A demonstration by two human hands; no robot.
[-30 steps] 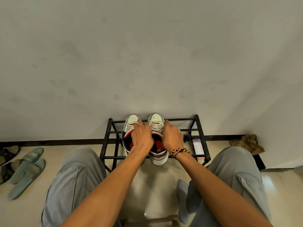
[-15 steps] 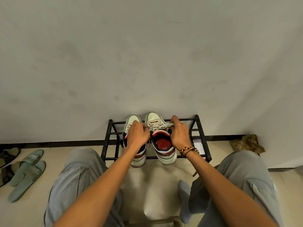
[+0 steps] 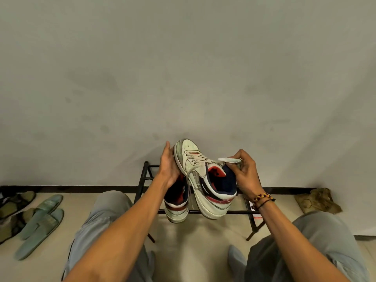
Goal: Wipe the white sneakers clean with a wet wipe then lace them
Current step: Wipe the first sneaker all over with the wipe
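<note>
grey-trousered knees [image 3: 109,216] nearest. both sneakers lifted above the black rack [image 3: 143,180]. left hand [image 3: 169,167] holds the left sneaker [image 3: 176,202], fingers fairly straight along its side. right hand [image 3: 245,173] curled round the collar of the right sneaker [image 3: 200,176], also pinching a white wipe [image 3: 228,160]. green slippers [image 3: 40,222] far left, wall [image 3: 183,68] behind.

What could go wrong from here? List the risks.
1. The left hand holds the left white sneaker with red and navy lining loosely; it may slip to the floor.
2. The right hand grips only the collar of the raised white sneaker, whose loose laces could snag on the black metal rack.
</note>
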